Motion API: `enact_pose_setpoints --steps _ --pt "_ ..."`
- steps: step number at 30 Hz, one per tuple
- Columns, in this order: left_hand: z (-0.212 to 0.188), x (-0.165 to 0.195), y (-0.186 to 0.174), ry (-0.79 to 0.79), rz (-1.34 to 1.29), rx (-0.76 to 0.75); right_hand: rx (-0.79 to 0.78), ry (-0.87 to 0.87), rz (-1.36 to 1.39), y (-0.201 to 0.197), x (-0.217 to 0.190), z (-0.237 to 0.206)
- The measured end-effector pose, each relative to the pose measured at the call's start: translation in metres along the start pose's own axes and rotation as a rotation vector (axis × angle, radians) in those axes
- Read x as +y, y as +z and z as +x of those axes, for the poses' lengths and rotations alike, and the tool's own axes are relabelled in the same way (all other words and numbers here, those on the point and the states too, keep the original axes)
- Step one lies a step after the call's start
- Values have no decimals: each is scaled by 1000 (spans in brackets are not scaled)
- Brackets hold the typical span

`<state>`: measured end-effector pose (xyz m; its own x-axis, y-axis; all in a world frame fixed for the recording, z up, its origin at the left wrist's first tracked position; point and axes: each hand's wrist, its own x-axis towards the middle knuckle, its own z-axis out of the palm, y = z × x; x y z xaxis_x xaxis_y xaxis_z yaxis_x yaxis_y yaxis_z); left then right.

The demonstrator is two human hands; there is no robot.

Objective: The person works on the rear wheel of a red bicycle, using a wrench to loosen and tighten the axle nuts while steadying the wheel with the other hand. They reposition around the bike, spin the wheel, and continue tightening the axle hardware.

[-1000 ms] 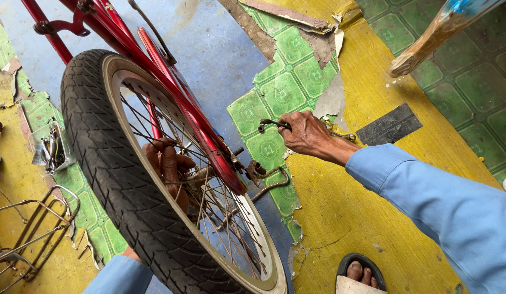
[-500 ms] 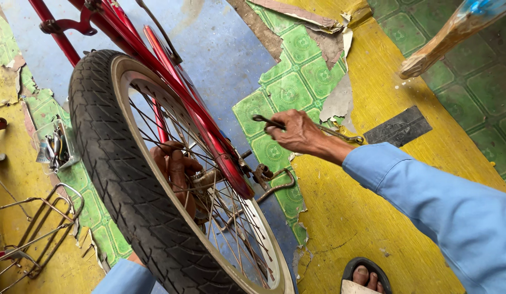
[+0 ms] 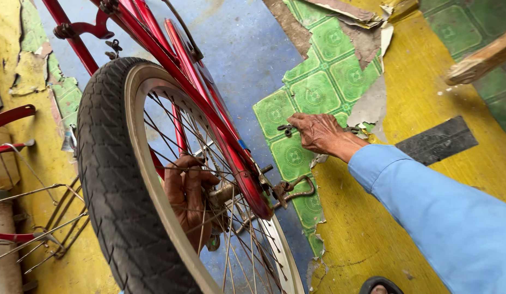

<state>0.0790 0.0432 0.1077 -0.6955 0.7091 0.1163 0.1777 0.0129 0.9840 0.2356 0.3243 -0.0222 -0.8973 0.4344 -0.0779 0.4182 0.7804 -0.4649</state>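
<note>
Left hand (image 3: 189, 196) sits behind the spokes (image 3: 231, 239), fingers curled around the hub (image 3: 223, 194) of the bicycle wheel (image 3: 122, 185). Right hand (image 3: 318, 133) reaches to the floor, fingers closed on a small wrench (image 3: 286, 129) lying on the green patterned flooring (image 3: 313, 92). Red frame (image 3: 182, 71) crosses the wheel. Wire rack (image 3: 30, 223) at left; yellow floor (image 3: 367, 228) beneath the blue sleeve (image 3: 449, 218).

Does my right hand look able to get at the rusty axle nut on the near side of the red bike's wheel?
Probably yes: the right hand is on the floor beside the rusty axle nut, with nothing between them.
</note>
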Motion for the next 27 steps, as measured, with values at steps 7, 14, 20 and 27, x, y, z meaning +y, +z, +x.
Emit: enact_pose_setpoints --steps 7,14,20,27 --pt "-2 10 5 -68 41 35 -260 73 -127 17 -6 7" --pt "0 9 2 -43 9 3 -273 42 -145 27 3 -7" --pt "5 4 2 -20 -24 -18 -25 -1 -65 9 -3 -18" --pt "2 -7 -1 -227 -135 58 179 207 547 -67 -70 -14"
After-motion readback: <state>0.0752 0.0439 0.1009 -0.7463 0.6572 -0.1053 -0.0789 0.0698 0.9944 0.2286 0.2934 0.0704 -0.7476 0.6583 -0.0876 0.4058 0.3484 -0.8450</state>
